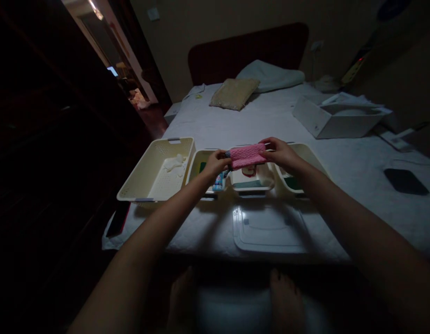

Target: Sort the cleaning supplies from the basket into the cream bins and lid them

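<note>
A pink textured cloth-like piece, roughly rectangular, is stretched level between my two hands above the baskets. My left hand is closed on its left end, where a dark patterned bit shows. On the right end my right hand pinches it between thumb and fingers. Below lie cream plastic baskets: one under my left hand holds a blue-labelled container and something green. The middle basket holds a red-and-white item, partly hidden. Another basket sits beneath my right forearm, with something dark green inside.
A larger cream basket with white pieces stands at the left. A clear lid lies at the bed's front edge. A white box, a dark phone-like slab and a tan cushion are on the bed.
</note>
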Demonstrator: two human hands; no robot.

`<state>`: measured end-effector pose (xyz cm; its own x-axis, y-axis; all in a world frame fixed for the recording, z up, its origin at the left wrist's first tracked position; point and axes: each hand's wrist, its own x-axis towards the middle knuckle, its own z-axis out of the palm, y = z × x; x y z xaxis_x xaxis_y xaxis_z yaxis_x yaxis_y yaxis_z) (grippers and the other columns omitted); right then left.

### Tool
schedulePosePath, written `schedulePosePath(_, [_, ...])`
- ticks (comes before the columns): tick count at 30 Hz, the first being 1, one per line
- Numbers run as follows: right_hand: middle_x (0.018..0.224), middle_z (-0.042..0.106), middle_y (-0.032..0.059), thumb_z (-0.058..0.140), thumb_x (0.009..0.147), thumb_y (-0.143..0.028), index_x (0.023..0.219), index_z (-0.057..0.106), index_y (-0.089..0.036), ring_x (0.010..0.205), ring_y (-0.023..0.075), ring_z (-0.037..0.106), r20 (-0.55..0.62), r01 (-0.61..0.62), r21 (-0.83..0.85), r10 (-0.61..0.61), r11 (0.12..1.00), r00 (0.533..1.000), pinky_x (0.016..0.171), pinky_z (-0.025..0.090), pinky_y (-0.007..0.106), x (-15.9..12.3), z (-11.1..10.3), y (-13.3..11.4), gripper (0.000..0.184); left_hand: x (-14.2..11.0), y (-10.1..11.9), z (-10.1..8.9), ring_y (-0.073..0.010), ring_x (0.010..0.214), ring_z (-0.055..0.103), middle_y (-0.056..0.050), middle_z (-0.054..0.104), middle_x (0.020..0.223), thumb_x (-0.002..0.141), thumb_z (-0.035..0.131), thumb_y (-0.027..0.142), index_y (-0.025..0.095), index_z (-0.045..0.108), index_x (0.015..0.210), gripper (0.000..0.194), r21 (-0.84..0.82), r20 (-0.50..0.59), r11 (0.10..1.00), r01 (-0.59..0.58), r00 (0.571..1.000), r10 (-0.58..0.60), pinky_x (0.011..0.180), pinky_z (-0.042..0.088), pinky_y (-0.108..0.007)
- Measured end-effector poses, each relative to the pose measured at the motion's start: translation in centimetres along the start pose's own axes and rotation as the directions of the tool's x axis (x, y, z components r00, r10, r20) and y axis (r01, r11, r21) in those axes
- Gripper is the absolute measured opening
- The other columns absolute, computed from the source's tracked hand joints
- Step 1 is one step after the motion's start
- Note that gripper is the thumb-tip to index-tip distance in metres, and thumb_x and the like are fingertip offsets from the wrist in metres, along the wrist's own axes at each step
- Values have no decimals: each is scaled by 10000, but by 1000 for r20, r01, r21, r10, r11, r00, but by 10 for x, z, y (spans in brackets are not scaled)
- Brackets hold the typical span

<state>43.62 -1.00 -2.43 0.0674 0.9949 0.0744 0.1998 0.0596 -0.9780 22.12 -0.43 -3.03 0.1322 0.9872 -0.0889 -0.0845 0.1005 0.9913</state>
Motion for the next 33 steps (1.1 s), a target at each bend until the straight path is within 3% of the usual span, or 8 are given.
schedulePosePath(4, [843, 608, 31, 647, 633, -105, 954, 586, -156, 699, 132, 567, -149, -23, -23, 19, 999, 989, 661, 497, 283, -11, -51, 32, 331, 24, -14, 55, -110, 670, 572, 4, 599, 733, 584, 628, 67, 158, 565, 752, 200, 78, 105, 997, 17, 994, -25, 701, 499, -279])
schedulePosePath(8, [865, 602, 42, 614, 630, -118, 939, 573, -169, 778, 170, 583, -330, -34, -107, -4, 994, 944, 710, 514, 323, -14, -86, 60, 317, 45, -34, 99, -116, 659, 572, -3, 593, 742, 609, 629, 64, 156, 576, 758, 183, 122, 192, 993, 11, 981, -34, 684, 507, -288])
schedulePosePath(14, [902, 612, 67, 541, 660, -125, 988, 575, -172, 790, 188, 581, -463, -66, -274, -71, 959, 883, 667, 509, 323, 5, -116, 83, 333, 58, -37, 139, -146, 672, 589, -34, 605, 725, 660, 616, 40, 141, 568, 753, 145, 123, 249, 989, 88, 961, -117, 714, 514, -341])
schedulePosePath(18, [935, 625, 91, 494, 697, -124, 1030, 588, -148, 817, 204, 585, -559, -168, -388, -87, 906, 825, 735, 492, 345, 15, -123, 95, 347, 81, -42, 160, -148, 724, 595, -51, 635, 790, 722, 622, 120, 118, 602, 790, 71, 214, 280, 975, -61, 960, -1, 770, 494, -331])
schedulePosePath(20, [955, 636, 102, 476, 713, -118, 1045, 593, -143, 826, 211, 589, -569, -193, -433, -101, 880, 816, 766, 479, 349, 17, -125, 102, 353, 92, -50, 169, -153, 735, 594, -60, 641, 803, 725, 621, 129, 108, 617, 819, 97, 301, 299, 939, -166, 952, 72, 773, 486, -320])
schedulePosePath(24, [1015, 651, 137, 441, 758, -122, 1083, 592, -130, 855, 231, 595, -521, -173, -504, -138, 846, 842, 785, 470, 355, 21, -130, 112, 358, 111, -68, 181, -169, 783, 596, -79, 642, 891, 680, 622, 75, 114, 599, 949, 273, 452, 284, 849, -274, 946, 154, 751, 477, -307])
schedulePosePath(33, [1104, 620, 179, 366, 818, -97, 1152, 575, -108, 1012, 259, 560, -377, -112, -679, -214, 725, 901, 904, 434, 365, 45, -140, 128, 395, 132, -79, 195, -205, 891, 545, -79, 566, 962, 655, 599, 55, 166, 517, 913, 292, 701, 367, 588, -403, 911, 187, 811, 445, -342])
